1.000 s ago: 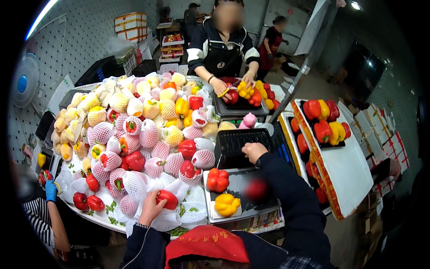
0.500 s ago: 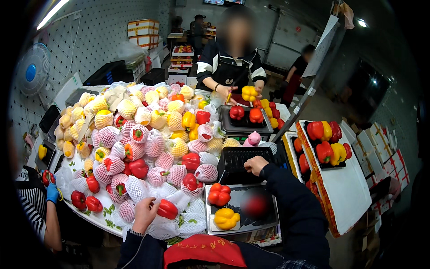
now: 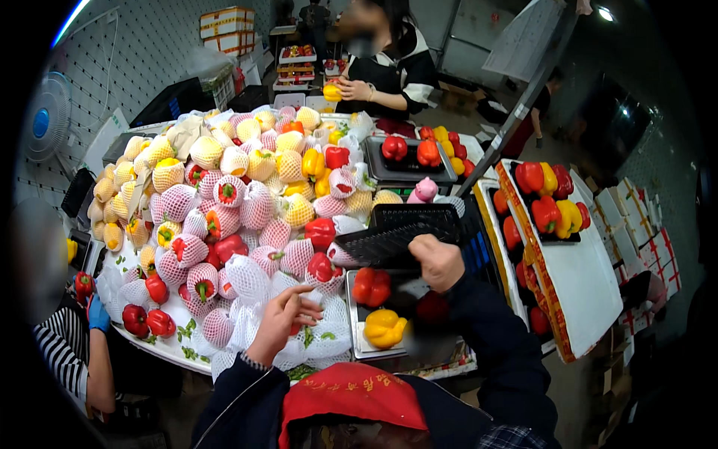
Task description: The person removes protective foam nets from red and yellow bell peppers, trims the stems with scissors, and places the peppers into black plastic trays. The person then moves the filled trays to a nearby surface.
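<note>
My right hand (image 3: 437,262) is closed on the edge of a black plastic tray (image 3: 396,241), which tilts above the stack of like black trays (image 3: 415,215). Over the white foam netting (image 3: 329,329), my left hand (image 3: 286,320) has its fingers spread and holds nothing; a bit of red pepper shows just under it. In front of me, a steel-edged black scale tray (image 3: 359,340) carries a red bell pepper (image 3: 372,286) and a yellow bell pepper (image 3: 384,329). A dark red, blurred pepper (image 3: 431,307) lies beside them, partly behind my right wrist.
A big heap of netted peppers (image 3: 254,191) covers the table's left and middle. Across it, a co-worker (image 3: 389,75) holds a yellow pepper near another scale (image 3: 407,168). A gloved co-worker's hand (image 3: 98,313) is at left. Packed boxes of peppers (image 3: 550,198) and a slanted post (image 3: 523,112) stand right.
My right hand has lifted a black tray off the stack and tilted it. The left hand has let go of the red pepper and opened. The far co-worker has turned, drawing the yellow pepper back.
</note>
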`<state>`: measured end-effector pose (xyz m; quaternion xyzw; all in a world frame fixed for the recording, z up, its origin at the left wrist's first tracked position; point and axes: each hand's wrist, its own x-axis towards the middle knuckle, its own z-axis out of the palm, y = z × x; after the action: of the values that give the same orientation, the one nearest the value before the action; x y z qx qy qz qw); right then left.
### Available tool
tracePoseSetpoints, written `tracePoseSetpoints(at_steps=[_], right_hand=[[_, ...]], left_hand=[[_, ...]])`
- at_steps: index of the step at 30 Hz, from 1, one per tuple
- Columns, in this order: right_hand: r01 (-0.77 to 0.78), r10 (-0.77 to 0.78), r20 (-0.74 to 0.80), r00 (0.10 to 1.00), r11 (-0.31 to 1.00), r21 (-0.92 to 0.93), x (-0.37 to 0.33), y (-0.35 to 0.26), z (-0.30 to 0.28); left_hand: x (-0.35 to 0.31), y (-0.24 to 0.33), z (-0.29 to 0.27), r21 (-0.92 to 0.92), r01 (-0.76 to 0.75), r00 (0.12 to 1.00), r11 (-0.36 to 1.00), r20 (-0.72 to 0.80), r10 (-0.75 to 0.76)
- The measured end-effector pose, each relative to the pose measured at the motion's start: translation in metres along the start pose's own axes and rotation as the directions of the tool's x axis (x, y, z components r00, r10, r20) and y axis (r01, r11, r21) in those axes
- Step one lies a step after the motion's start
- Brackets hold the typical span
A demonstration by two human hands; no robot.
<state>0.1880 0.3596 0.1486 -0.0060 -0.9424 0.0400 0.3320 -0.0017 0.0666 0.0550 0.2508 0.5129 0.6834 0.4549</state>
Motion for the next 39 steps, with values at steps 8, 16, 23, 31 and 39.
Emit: tracePoseSetpoints(at_steps=[8,16,23,31,39], right_hand=[[0.019,-0.008,-0.045,0.999,0.968,0.251,-0.015,-0.079,0.029],[-0.491,0.466,0.450,0.762,0.868,-0.068,-0.028,-0.046,0.061],[-0.580,0.529,0.604,0.596,0.804,-0.132,-0.013,-0.032,0.103],[-0.270,0.261,0.077,0.962,0.887,0.375,0.022,-0.135,0.081],[-0.032,-0.082,0.125,0.989,0.703,0.711,0.004,-0.197,0.118]], left_hand=[[0.021,-0.014,0.011,-0.603,-0.063,0.976,0.796,-0.205,-0.079],[0.007,-0.048,-0.051,-0.355,-0.303,0.874,0.885,-0.473,0.109],[-0.012,-0.054,-0.055,-0.267,-0.293,0.856,0.918,-0.501,0.127],[-0.039,-0.041,-0.043,-0.339,-0.110,0.947,0.934,-0.321,-0.005],[-0.057,-0.020,-0.040,-0.649,-0.087,0.988,0.756,-0.156,-0.020]])
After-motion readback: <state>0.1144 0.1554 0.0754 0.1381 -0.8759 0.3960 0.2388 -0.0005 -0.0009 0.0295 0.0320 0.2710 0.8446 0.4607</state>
